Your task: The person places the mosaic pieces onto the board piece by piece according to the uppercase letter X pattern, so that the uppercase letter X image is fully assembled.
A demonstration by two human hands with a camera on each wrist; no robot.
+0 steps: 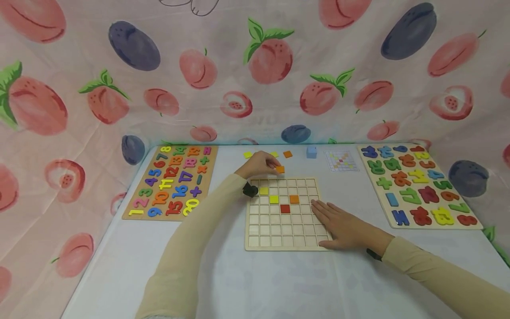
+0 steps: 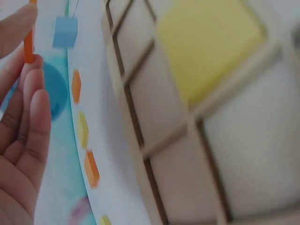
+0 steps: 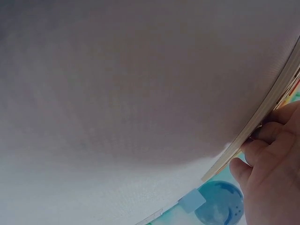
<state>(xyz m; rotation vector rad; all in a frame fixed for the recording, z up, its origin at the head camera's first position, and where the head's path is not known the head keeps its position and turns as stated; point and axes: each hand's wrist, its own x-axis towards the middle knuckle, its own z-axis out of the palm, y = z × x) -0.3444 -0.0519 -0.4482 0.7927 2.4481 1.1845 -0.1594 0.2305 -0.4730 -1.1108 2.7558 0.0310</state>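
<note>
Orange square tile [image 1: 280, 169] juts rightward from the pinching left grip [image 1: 260, 164]; outstretched right grip [image 1: 345, 225] touches the wooden grid board [image 1: 276, 229].

White-covered tabletop [image 1: 279, 283]: boards and small pieces present.
Gridded board [image 1: 287, 230] lies centrally. Left number board [image 1: 212, 161] occupies the far left corner; right number board [image 1: 405, 206], the far right. Along the far edge: loose tiles [image 1: 287, 154], yellow and orange, blue cube [image 1: 311, 152], printed card [image 1: 341, 161].
</note>
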